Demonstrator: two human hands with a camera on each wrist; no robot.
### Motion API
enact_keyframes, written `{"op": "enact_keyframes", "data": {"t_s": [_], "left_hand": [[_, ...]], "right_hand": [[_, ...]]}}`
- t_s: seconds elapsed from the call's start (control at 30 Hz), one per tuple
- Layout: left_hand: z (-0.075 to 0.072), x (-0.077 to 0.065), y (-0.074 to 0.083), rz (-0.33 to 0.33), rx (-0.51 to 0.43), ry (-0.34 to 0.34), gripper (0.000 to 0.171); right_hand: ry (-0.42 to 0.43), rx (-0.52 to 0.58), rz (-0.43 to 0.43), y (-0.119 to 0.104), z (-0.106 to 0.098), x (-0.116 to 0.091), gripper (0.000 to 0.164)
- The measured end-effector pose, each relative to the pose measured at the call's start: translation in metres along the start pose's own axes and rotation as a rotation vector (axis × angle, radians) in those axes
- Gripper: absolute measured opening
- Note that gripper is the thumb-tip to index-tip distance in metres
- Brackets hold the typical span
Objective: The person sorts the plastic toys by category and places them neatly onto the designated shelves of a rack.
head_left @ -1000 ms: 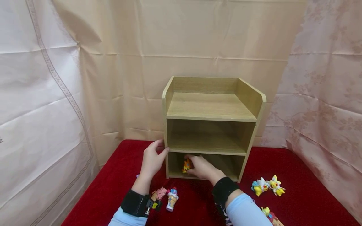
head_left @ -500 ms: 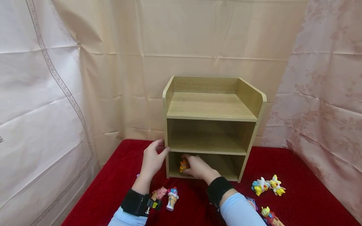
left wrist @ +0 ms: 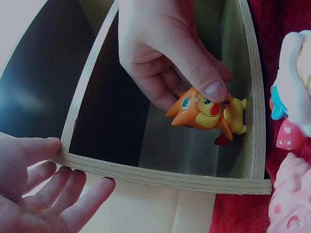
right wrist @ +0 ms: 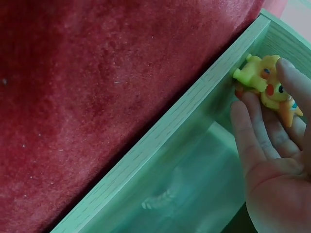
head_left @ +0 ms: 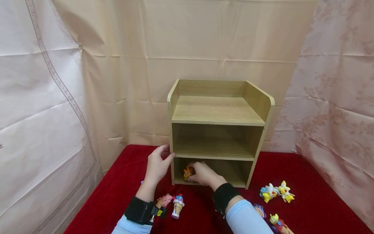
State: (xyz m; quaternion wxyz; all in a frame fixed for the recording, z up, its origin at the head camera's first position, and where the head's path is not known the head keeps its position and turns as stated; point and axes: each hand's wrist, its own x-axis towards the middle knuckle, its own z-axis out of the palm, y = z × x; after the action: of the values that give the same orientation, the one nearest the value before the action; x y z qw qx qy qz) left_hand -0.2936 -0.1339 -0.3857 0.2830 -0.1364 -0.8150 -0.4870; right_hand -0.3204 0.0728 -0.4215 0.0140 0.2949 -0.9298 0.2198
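Note:
My right hand (head_left: 205, 174) is inside the bottom compartment of a wooden shelf (head_left: 219, 109), near its left side. Between thumb and fingers it pinches a small yellow figurine with an orange hood (left wrist: 194, 114). In the left wrist view the figurine's feet are at or very near the bottom board; whether they touch it, I cannot tell. My left hand (head_left: 157, 165) rests against the shelf's left side, the thumb on the front edge and the other fingers stretched along the outer panel (left wrist: 146, 171). The right wrist view shows the figurine (right wrist: 255, 73) partly behind my right thumb.
In front of the shelf on the red cloth (head_left: 204, 208) lie an ice-cream-cone figurine (head_left: 178, 207) and a pink figurine (head_left: 166, 199). Two yellow figurines (head_left: 285, 192) lie at the right, with more toys (head_left: 277, 222) by the right sleeve. Curtains hang behind and at both sides.
My right hand has moved slightly left inside the bottom compartment with the hooded figurine, which now sits closer to the left panel. The left hand has stayed in place.

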Motion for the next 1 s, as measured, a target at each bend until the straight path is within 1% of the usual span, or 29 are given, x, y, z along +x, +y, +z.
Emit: {"op": "enact_keyframes", "data": {"t_s": [0.13, 0.3, 0.53, 0.77, 1.0], "left_hand": [[-0.0004, 0.0006, -0.0005, 0.01, 0.002, 0.001, 0.031], [-0.0005, 0.0005, -0.0007, 0.005, 0.011, 0.0, 0.031], [-0.0003, -0.0008, -0.0007, 0.006, -0.004, -0.004, 0.032], [0.0002, -0.0006, 0.0, 0.017, -0.005, 0.002, 0.03], [0.0001, -0.0003, -0.0006, 0.006, -0.009, -0.003, 0.03]], "right_hand": [[-0.006, -0.002, 0.013, -0.0002, 0.0013, 0.0017, 0.045], [-0.007, -0.015, 0.015, -0.0025, 0.0025, 0.0033, 0.044], [-0.011, -0.011, 0.074, -0.0042, 0.0041, 0.0037, 0.049], [0.004, -0.027, 0.052, -0.0043, 0.0036, 0.005, 0.047], [-0.003, -0.026, 0.073, -0.0039, 0.0047, 0.0056, 0.05]]}}
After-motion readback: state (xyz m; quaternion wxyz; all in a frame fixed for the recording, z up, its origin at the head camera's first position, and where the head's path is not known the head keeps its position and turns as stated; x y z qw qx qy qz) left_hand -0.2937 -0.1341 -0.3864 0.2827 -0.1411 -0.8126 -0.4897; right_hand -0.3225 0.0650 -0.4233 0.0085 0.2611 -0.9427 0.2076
